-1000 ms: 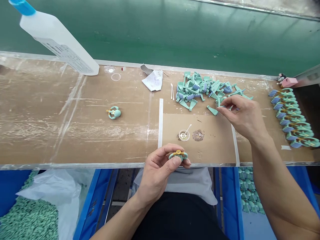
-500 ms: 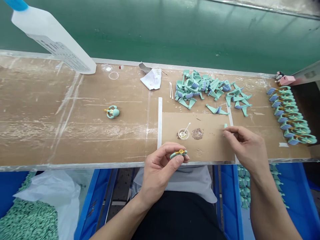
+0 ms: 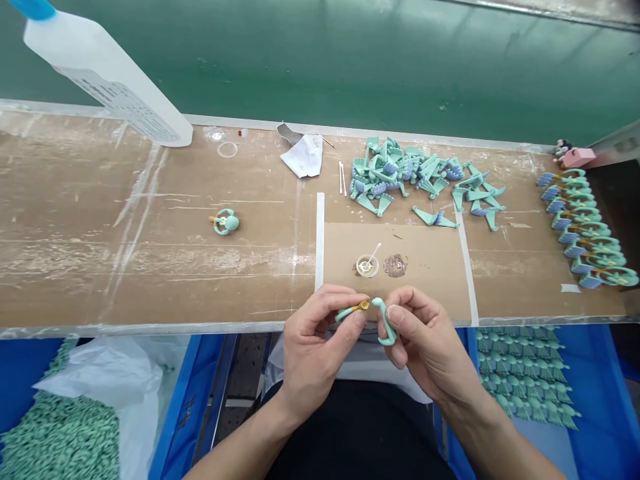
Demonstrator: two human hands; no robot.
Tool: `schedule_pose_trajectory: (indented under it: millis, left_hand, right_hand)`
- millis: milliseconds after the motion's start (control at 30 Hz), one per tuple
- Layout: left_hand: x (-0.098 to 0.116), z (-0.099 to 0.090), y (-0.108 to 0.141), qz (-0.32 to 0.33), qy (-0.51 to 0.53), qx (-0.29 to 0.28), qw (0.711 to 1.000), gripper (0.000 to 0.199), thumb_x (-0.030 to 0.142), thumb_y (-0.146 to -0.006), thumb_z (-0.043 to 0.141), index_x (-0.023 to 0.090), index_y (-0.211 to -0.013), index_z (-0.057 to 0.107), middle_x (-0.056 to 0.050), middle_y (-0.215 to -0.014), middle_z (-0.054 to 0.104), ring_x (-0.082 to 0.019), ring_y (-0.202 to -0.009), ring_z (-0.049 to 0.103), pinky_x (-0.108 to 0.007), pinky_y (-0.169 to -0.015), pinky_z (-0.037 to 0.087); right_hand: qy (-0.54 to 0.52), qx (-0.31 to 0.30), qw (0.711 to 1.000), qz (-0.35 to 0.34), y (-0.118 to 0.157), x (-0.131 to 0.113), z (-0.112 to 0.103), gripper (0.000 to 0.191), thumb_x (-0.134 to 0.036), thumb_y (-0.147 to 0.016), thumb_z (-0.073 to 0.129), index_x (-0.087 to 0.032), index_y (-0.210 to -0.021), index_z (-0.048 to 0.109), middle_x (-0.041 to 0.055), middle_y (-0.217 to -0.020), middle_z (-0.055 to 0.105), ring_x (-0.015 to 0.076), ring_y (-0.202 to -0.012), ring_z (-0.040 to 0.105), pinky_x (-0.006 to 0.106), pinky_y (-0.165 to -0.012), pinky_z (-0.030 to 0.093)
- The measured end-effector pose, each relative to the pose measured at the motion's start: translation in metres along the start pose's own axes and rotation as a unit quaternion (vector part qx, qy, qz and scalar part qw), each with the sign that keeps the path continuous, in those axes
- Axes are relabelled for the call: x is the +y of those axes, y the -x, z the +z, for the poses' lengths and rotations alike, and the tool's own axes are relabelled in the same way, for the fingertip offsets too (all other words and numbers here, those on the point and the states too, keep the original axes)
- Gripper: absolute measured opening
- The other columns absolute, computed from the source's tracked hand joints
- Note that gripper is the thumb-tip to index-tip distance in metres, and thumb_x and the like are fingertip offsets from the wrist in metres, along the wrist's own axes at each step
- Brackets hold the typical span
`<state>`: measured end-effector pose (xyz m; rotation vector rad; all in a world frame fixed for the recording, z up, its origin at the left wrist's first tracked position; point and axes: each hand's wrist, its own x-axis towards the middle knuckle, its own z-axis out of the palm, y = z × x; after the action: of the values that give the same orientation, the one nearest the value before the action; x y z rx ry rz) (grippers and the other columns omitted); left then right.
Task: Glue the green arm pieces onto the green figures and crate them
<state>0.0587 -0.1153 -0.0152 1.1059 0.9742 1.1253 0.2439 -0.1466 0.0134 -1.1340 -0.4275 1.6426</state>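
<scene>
Pinched in my left hand (image 3: 320,340) is a small mint-green and orange plastic figure part (image 3: 356,308), its round orange end facing right. My right hand (image 3: 425,333) grips a curved mint-green plastic piece (image 3: 385,321), whose upper tip sits close to that orange end with a small gap between them. Both hands are over the table's front edge. Just beyond them lie a small round dish (image 3: 367,266) with a cotton swab (image 3: 375,253) in it and a dark sticky patch (image 3: 395,265).
Behind is a pile of mint and lilac parts (image 3: 390,173); assembled figures (image 3: 590,233) line the right side. A single figure (image 3: 226,222) lies left. A white bottle (image 3: 110,80) leans at back left. Blue crates (image 3: 200,380) with green parts stand below the table.
My right hand has come left from the table's right part, bringing the curved mint piece up beside my left hand. The part in my left hand has turned so its orange end faces right.
</scene>
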Motion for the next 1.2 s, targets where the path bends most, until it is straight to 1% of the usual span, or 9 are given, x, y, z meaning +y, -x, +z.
schedule_pose_trajectory:
  millis: [133, 300, 367, 467, 533, 633, 867, 1033, 1200]
  left_hand:
    - [0.005, 0.003, -0.001, 0.033, -0.015, 0.007, 0.999, 0.013, 0.019, -0.108, 0.092, 0.028, -0.115, 0.098, -0.006, -0.110, 0.088, -0.017, -0.099, 0.082, -0.025, -0.086, 0.065]
    - [0.006, 0.001, 0.000, 0.067, -0.071, 0.009, 0.995, 0.019, 0.015, -0.108, 0.092, 0.030, -0.118, 0.097, -0.005, -0.113, 0.087, -0.017, -0.101, 0.083, -0.026, -0.090, 0.066]
    - [0.004, 0.000, 0.000, 0.111, -0.108, 0.008, 0.988, 0.025, 0.012, -0.106, 0.093, 0.031, -0.122, 0.097, -0.004, -0.115, 0.087, -0.017, -0.102, 0.084, -0.026, -0.092, 0.067]
    - [0.005, -0.003, 0.000, 0.175, -0.162, 0.001, 0.971, 0.034, 0.007, -0.104, 0.093, 0.030, -0.129, 0.096, -0.005, -0.118, 0.087, -0.017, -0.099, 0.086, -0.026, -0.090, 0.069]
    - [0.007, -0.003, 0.000, 0.202, -0.192, -0.009, 0.960, 0.038, 0.004, -0.103, 0.092, 0.029, -0.132, 0.095, -0.006, -0.120, 0.088, -0.018, -0.099, 0.087, -0.026, -0.090, 0.070]
    - [0.013, -0.004, 0.001, 0.229, -0.222, -0.019, 0.948, 0.040, 0.000, -0.105, 0.087, 0.027, -0.135, 0.093, -0.006, -0.122, 0.089, -0.019, -0.102, 0.087, -0.028, -0.094, 0.070]
    - [0.025, -0.010, 0.008, 0.250, -0.250, -0.040, 0.935, 0.040, -0.001, -0.105, 0.086, 0.026, -0.135, 0.090, -0.007, -0.118, 0.091, -0.021, -0.098, 0.085, -0.033, -0.091, 0.070]
    - [0.028, -0.012, 0.011, 0.252, -0.257, -0.045, 0.932, 0.046, -0.001, -0.104, 0.087, 0.030, -0.139, 0.091, -0.008, -0.120, 0.094, -0.024, -0.096, 0.085, -0.037, -0.086, 0.070]
    - [0.026, -0.014, 0.009, 0.255, -0.272, -0.045, 0.927, 0.047, -0.002, -0.104, 0.086, 0.028, -0.139, 0.091, -0.008, -0.119, 0.094, -0.024, -0.094, 0.084, -0.037, -0.085, 0.069]
  right_hand:
    - [0.003, 0.000, 1.000, 0.004, 0.002, 0.004, 0.001, 0.040, -0.046, -0.101, 0.105, -0.018, -0.092, 0.077, 0.0000, -0.078, 0.078, 0.0063, -0.048, 0.060, 0.017, -0.050, 0.047]
    - [0.008, -0.004, 1.000, 0.024, 0.006, 0.006, 0.002, 0.043, -0.048, -0.101, 0.104, -0.019, -0.093, 0.074, 0.0000, -0.079, 0.077, 0.0065, -0.048, 0.060, 0.018, -0.049, 0.046]
    - [0.005, -0.008, 0.999, 0.039, 0.007, 0.006, 0.002, 0.046, -0.052, -0.101, 0.103, -0.020, -0.094, 0.072, -0.0008, -0.077, 0.076, 0.0059, -0.045, 0.056, 0.018, -0.047, 0.043]
    - [0.001, -0.017, 0.998, 0.059, 0.008, 0.005, 0.003, 0.049, -0.058, -0.102, 0.102, -0.020, -0.095, 0.071, -0.0018, -0.074, 0.075, 0.0030, -0.039, 0.043, 0.017, -0.043, 0.033]
    - [-0.003, -0.023, 0.998, 0.066, 0.007, 0.004, 0.003, 0.050, -0.058, -0.102, 0.102, -0.020, -0.094, 0.070, -0.0015, -0.073, 0.076, 0.0008, -0.039, 0.035, 0.016, -0.043, 0.028]
    - [-0.016, -0.036, 0.997, 0.068, 0.007, 0.002, 0.003, 0.050, -0.054, -0.102, 0.102, -0.020, -0.090, 0.069, 0.0002, -0.073, 0.079, -0.0002, -0.041, 0.029, 0.015, -0.045, 0.026]
    - [-0.039, -0.084, 0.992, 0.084, 0.008, 0.000, 0.004, 0.047, -0.052, -0.105, 0.101, -0.020, -0.089, 0.070, 0.0000, -0.070, 0.078, 0.0000, -0.043, 0.025, 0.015, -0.047, 0.027]
    - [-0.037, -0.090, 0.991, 0.089, 0.010, 0.003, 0.001, 0.046, -0.051, -0.105, 0.100, -0.020, -0.090, 0.070, 0.0016, -0.073, 0.080, 0.0009, -0.043, 0.026, 0.016, -0.047, 0.026]
    - [-0.036, -0.089, 0.991, 0.095, 0.007, 0.006, 0.001, 0.047, -0.052, -0.105, 0.100, -0.020, -0.090, 0.069, 0.0007, -0.073, 0.078, 0.0009, -0.044, 0.026, 0.016, -0.046, 0.027]
